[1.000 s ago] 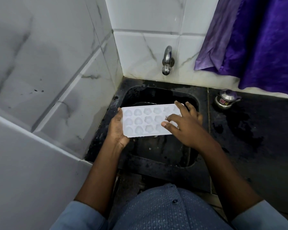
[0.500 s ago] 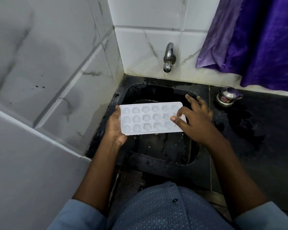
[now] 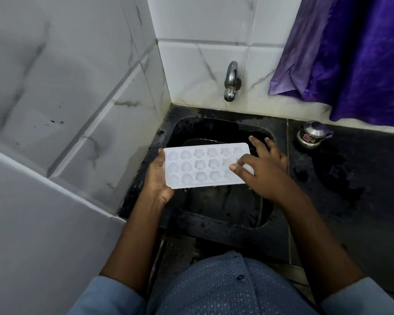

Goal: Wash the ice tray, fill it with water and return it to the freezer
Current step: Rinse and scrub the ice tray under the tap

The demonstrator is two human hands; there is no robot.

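I see the white plastic ice tray (image 3: 203,165), a flat rectangle with rounded corners and moulded heart and flower wells, held level over the black stone sink (image 3: 225,201). My left hand (image 3: 157,178) grips its short left edge, while my right hand (image 3: 263,171) rests on the right end, fingers spread and loose. Behind, a curved chrome tap (image 3: 231,81) juts from glossy marbled tiles, and a small steel pot (image 3: 311,136) sits on the wet dark desk (image 3: 350,178)
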